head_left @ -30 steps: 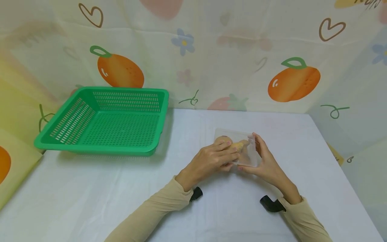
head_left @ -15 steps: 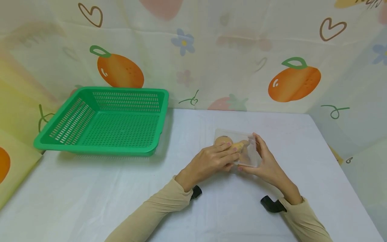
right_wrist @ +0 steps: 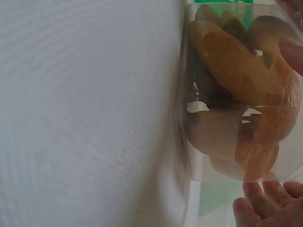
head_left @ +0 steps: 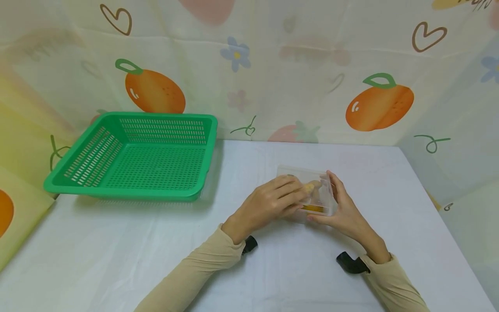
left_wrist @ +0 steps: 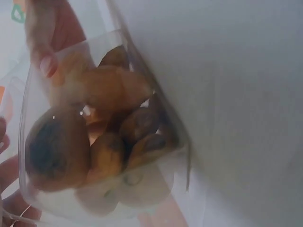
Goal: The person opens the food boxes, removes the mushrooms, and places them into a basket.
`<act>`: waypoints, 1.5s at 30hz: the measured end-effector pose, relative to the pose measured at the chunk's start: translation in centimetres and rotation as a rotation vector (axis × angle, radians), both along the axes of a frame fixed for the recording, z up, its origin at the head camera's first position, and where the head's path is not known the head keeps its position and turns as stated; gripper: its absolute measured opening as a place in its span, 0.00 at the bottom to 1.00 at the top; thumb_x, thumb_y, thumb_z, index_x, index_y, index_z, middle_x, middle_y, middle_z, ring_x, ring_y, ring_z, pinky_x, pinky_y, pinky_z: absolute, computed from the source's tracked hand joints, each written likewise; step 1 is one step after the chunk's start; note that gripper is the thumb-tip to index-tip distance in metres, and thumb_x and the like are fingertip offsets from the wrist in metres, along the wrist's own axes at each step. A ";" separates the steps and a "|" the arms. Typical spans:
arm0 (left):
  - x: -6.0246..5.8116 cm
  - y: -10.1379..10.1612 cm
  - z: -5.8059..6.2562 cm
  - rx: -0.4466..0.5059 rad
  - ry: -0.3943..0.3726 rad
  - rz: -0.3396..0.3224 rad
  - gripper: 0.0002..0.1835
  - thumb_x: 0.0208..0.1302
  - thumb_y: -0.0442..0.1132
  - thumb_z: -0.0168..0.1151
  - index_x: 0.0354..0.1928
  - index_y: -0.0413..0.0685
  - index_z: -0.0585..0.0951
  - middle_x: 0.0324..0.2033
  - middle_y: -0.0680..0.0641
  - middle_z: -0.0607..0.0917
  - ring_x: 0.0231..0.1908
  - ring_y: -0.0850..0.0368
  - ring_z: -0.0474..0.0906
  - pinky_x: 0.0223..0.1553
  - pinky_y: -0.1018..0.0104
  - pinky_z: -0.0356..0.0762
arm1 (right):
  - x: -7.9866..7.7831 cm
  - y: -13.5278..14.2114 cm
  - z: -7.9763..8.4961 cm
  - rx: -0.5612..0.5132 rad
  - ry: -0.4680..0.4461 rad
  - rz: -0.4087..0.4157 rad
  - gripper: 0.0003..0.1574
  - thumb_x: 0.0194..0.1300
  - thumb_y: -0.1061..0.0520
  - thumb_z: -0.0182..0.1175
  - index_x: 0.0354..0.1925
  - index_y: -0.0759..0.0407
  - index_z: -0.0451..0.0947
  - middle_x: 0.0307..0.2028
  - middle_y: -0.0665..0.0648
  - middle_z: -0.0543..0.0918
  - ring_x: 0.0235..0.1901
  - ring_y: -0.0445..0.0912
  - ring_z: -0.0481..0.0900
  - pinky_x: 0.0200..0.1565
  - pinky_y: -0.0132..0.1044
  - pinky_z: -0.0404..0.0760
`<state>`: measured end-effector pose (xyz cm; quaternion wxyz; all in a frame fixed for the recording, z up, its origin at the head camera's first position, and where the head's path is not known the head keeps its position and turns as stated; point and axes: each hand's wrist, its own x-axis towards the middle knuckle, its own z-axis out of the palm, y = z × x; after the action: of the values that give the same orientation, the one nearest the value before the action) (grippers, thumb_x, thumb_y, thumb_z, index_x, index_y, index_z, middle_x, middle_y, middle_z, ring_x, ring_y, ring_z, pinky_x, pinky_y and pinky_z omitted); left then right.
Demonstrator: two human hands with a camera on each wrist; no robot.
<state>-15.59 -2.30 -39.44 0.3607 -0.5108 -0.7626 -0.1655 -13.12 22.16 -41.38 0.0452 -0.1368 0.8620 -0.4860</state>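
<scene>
A clear plastic box (head_left: 329, 195) sits on the white cloth in front of me. Several rounded brown and tan pieces (left_wrist: 113, 87), their kind unclear, fill it; one big round piece (left_wrist: 59, 153) has a dark patch. My left hand (head_left: 269, 203) bends its fingers over the box's left top and pinches what looks like its clear lid; its thumb is hidden in the head view. With thumb in front and fingers behind, my right hand (head_left: 347, 212) grips the box's right side. Fingertips (right_wrist: 255, 194) of that hand show against the wall in the right wrist view.
A green plastic basket (head_left: 208, 173) with slotted sides stands at the back left of the table. White cloth (head_left: 156, 251) covers the tabletop. A printed curtain (head_left: 265, 86) hangs behind. Black camera mounts (head_left: 351, 263) sit at both wrists.
My left hand has drawn back slightly left and its fingers have bent more. An orange-yellow strip now shows at the box's front, and the right hand has stayed in place.
</scene>
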 end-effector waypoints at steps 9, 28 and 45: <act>-0.5 -1.1 1.1 0.159 -0.026 0.059 0.11 0.64 0.39 0.68 0.47 0.46 0.86 0.45 0.50 0.89 0.50 0.54 0.83 0.62 0.68 0.76 | 0.2 0.0 0.1 0.022 -0.013 -0.022 0.78 0.48 0.55 0.79 0.78 0.56 0.33 0.75 0.66 0.53 0.73 0.64 0.54 0.68 0.70 0.56; -0.8 -2.0 0.8 0.344 -0.205 0.316 0.18 0.58 0.42 0.72 0.49 0.45 0.84 0.42 0.48 0.89 0.40 0.53 0.87 0.43 0.64 0.85 | 0.0 -0.1 -0.3 -0.050 0.036 0.008 0.63 0.49 0.60 0.78 0.67 0.65 0.44 0.70 0.68 0.59 0.74 0.67 0.52 0.72 0.62 0.53; -0.2 -1.8 1.8 0.076 -0.688 0.187 0.20 0.67 0.46 0.65 0.57 0.46 0.81 0.49 0.49 0.86 0.49 0.52 0.78 0.52 0.62 0.80 | -0.4 0.4 -0.6 -0.028 0.062 0.016 0.76 0.46 0.61 0.79 0.77 0.60 0.37 0.73 0.66 0.57 0.74 0.64 0.54 0.74 0.47 0.55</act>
<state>-15.75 -4.14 -37.67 0.1148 -0.3395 -0.8762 -0.3222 -13.57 22.52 -41.98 0.0205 -0.1593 0.8551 -0.4930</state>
